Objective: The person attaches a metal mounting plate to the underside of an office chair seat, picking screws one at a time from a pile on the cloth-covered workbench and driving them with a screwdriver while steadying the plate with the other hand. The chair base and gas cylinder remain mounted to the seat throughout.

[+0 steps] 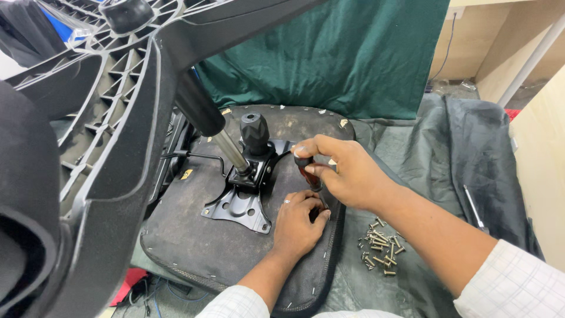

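An upturned office chair seat (194, 235) lies in front of me, its black fabric underside facing up. A black metal mechanism plate (241, 206) with a round knob (254, 132) and a gas cylinder (226, 147) is mounted on it. My right hand (347, 171) grips a screwdriver with a dark red and black handle (306, 172), held upright over the seat's right side. My left hand (297, 224) rests on the seat just below, with its fingers around the screwdriver's tip, which is hidden.
The black plastic chair base (112, 118) looms at the left, close to the camera. Several loose bolts and screws (379, 247) lie on dark cloth to the right. A thin metal tool (474, 206) lies further right. Green cloth (353, 53) hangs behind.
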